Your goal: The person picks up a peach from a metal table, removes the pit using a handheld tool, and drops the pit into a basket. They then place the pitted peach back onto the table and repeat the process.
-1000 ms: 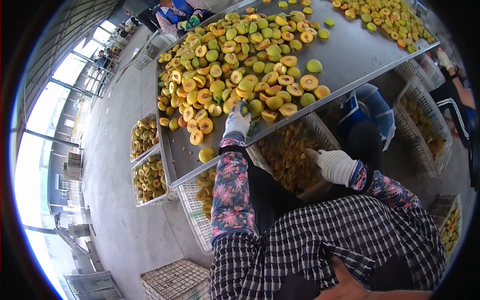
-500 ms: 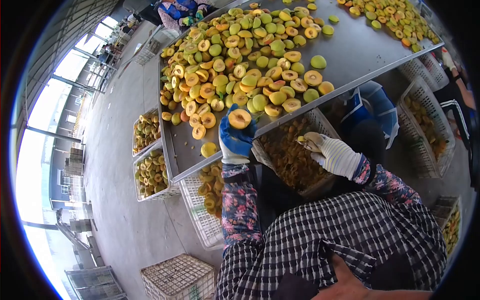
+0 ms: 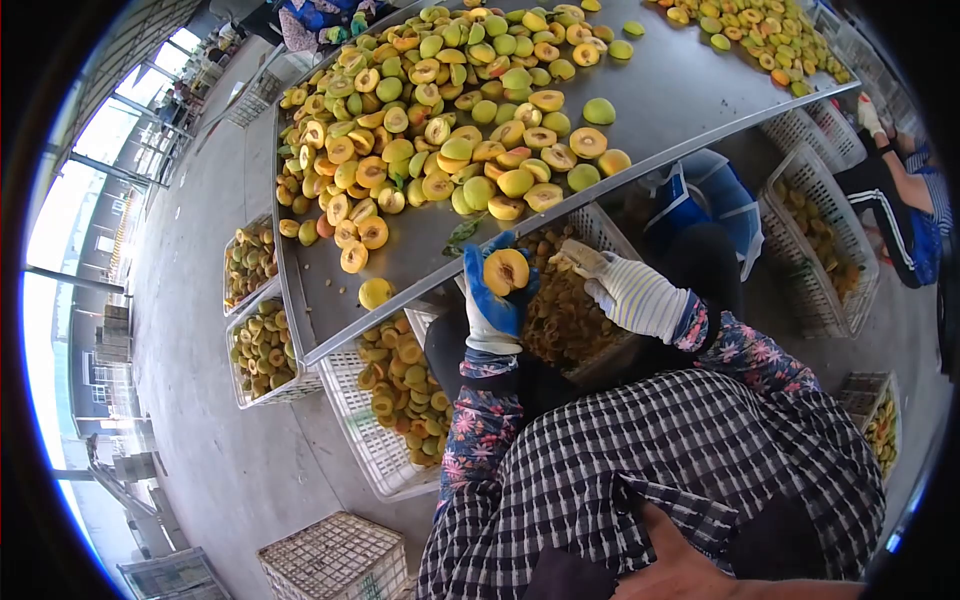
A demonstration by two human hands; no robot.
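Observation:
My left hand (image 3: 492,305), in a white glove with a blue coated palm, holds a halved fruit (image 3: 506,271), its cut orange face turned up. My right hand (image 3: 630,292), in a striped knit glove, is closed just to the right of it; what its fingers grip, if anything, is too small to name. Both hands are over a crate of brown-orange pieces (image 3: 570,325), beside the metal table's front edge (image 3: 400,300). On the table lies a large heap of green and yellow halved fruit (image 3: 440,120).
Crates of fruit stand at the left (image 3: 262,348) and below the table edge (image 3: 405,395). An upturned crate (image 3: 335,555) is on the floor. At the right are a blue-lined container (image 3: 715,200), another crate (image 3: 822,240) and a person's arm (image 3: 905,185). Another person is at the top.
My left hand has moved off the table edge toward my right hand, bringing the halved fruit over the crate. The whole view has shifted somewhat.

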